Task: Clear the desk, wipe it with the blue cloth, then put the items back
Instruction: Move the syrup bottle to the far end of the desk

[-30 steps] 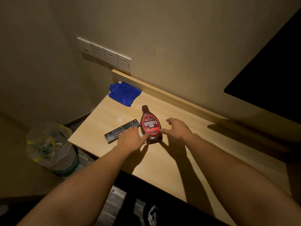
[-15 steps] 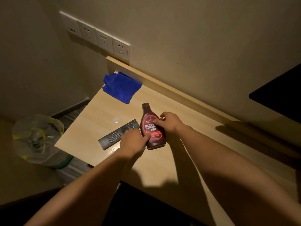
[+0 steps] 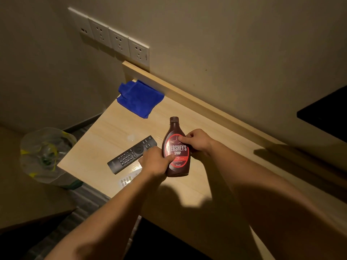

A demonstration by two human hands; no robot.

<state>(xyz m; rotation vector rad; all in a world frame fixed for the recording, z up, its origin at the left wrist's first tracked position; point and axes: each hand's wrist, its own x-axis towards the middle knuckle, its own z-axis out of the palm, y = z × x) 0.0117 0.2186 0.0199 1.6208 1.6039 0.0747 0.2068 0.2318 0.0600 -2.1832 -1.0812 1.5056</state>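
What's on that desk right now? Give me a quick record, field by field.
desk: light wood, against the wall
syrup bottle: upright, gripped from both sides
left hand: on the bottle's lower left
right hand: on the bottle's right
remote: flat, left of the bottle
blue cloth: crumpled, far left corner

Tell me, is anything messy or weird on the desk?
Nothing is spilled or broken. The syrup bottle stands upright, cap on, held by both hands. The blue cloth lies rumpled at the desk's far corner, one edge overhanging. The remote lies flat.
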